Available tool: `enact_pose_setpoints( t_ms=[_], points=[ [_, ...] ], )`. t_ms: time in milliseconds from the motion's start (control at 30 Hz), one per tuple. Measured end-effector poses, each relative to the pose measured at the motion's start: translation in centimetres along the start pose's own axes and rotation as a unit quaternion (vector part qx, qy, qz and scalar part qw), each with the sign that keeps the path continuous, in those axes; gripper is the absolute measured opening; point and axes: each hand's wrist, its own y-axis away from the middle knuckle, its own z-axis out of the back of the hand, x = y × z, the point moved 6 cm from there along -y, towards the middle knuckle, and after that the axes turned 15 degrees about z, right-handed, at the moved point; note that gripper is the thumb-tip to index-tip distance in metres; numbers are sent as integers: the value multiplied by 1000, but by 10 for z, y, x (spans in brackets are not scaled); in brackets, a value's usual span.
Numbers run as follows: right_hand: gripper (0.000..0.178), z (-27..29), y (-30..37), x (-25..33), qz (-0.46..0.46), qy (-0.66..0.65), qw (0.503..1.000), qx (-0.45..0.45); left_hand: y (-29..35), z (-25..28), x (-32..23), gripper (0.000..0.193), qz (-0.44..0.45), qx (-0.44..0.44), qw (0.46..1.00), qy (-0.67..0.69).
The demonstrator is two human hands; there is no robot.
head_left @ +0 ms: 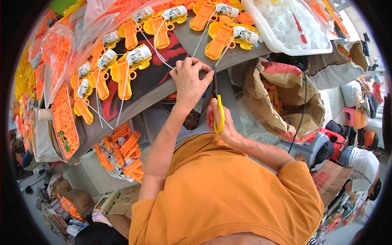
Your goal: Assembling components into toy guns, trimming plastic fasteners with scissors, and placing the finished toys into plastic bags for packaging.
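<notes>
My left hand [190, 79] is at the table's front edge, thumb and forefinger pinched at the tail of a thin white cable tie [223, 54]. That tie runs down from a yellow-and-orange toy gun [220, 41] with a white printed cylinder. My right hand [225, 122] grips scissors [220, 114] by their yellow handles. The dark blades point up beside my left fingertips, close to the tie's end; whether they touch it I cannot tell. More toy guns [124, 75] lie along the table, several with white tie tails hanging over the edge.
A white tub [302, 52] of translucent pieces holds a red-handled tool [300, 30]. Below it stands an open paper sack [261, 96]. Orange parts fill a tray [77, 136] on the left and a bag [122, 151] under the table. Another person [363, 167] bends at the far right.
</notes>
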Motion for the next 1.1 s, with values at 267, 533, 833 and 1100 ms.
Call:
enact_pose_setpoints(
  t_ms=[267, 533, 833, 1100],
  points=[
    [58, 1, 3, 18, 40, -15, 999, 5, -39, 28, 5, 15, 48, 27, 960, 274],
    [65, -17, -43, 51, 17, -105, 994, 6, -88, -12, -5, 26, -6, 4, 999, -37],
    [76, -23, -79, 61, -15, -119, 993, 24, -97, -3, 5, 24, 51, 77, 991, 97],
    [74, -25, -93, 59, -15, -106, 994, 19, -95, -1, 3, 22, 40, 38, 992, 112]
  ],
)
